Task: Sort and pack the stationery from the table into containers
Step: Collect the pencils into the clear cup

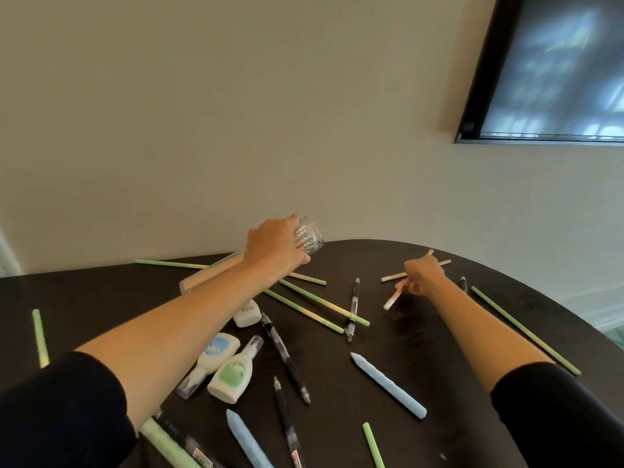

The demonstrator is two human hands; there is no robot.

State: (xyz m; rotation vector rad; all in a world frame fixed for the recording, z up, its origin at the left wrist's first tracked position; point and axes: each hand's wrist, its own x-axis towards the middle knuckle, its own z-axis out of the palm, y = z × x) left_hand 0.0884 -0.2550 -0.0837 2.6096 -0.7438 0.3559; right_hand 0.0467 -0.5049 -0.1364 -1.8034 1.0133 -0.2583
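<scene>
above the dark table (422, 332), the left hand (273, 248) curls its fingers round a tilted glass jar (310, 236); the right hand (423, 273) pinches a wooden pencil (391, 300), a second pencil (393, 276) lying just beyond its fingers.

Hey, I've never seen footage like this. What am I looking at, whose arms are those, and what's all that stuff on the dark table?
No machine here: the one picture comes from a camera worn on a person's head, looking down at their own arms. The left hand grips a small clear jar, tilted. The right hand pinches a wooden pencil. Scattered on the dark table lie long green sticks, black pens, pale blue crayon-like sticks and small white bottles.
</scene>
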